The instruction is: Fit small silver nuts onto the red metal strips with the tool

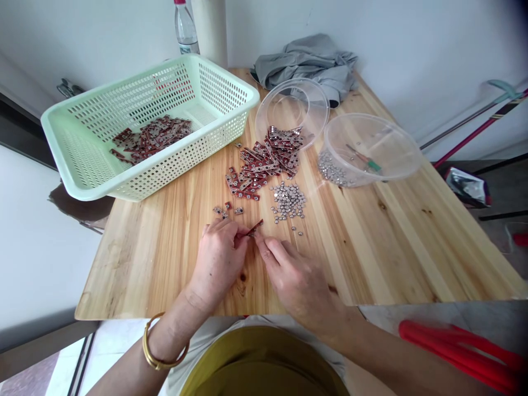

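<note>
Near the front of the wooden table, my left hand (223, 250) is closed on a small reddish-brown strip (256, 227), held tilted. My right hand (291, 275) meets it from the right, fingers pinched at the strip's lower edge; whether a small part sits between those fingertips is hidden. Just beyond lies a scatter of small round silver metal pieces (289, 201). Behind them is a heap of similar reddish-brown strips (264, 165) with metal dots. A few short loose pieces (227, 210) rest above my left hand.
A pale green plastic basket (136, 179) with more strips stands at the left. A clear round tub (371, 143) with silver pieces and a green-handled tool stands right of a clear lid (317, 104). Behind are a grey cloth (305, 58) and a bottle (186, 30).
</note>
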Demonstrator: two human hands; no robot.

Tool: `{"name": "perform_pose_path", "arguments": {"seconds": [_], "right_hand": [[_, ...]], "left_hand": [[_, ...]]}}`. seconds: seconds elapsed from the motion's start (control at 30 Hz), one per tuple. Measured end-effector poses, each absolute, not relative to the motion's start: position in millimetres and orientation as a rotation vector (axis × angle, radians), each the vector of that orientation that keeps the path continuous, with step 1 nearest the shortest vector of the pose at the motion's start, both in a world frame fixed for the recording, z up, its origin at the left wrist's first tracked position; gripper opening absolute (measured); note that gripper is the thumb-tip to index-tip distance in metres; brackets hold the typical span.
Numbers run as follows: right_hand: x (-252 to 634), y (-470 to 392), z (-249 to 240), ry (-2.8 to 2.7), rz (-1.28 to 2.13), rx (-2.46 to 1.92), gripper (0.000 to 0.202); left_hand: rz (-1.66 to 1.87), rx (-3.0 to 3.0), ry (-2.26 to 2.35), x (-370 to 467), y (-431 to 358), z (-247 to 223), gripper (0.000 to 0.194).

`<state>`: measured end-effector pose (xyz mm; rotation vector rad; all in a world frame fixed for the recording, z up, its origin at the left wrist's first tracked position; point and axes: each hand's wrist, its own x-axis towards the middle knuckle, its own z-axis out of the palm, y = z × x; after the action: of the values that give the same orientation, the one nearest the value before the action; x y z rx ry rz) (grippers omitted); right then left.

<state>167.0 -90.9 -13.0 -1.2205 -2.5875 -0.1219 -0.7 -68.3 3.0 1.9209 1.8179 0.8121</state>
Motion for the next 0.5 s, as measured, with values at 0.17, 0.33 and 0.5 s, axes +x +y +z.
{"name": "perform_pose_path", "arguments": {"seconds": [0.17,0.33,0.5], "right_hand": [[164.9,-89.0,-10.8,-2.621,-0.17,-1.202,0.048],[165.0,-89.6,-13.4,-2.502,-0.006,-1.296,0.046],[165.3,-90.8,-14.0,-2.558,-0.032,-1.245,0.046]], "left_hand": [[0.828,1.923,1.806,-2.1,-68.9,3.0,0.015],[0.817,1.95,1.803,-3.7,-69.9,3.6,0.015],[0.827,1.954,1.795,-4.1,-69.7,3.8,0.014]]}}
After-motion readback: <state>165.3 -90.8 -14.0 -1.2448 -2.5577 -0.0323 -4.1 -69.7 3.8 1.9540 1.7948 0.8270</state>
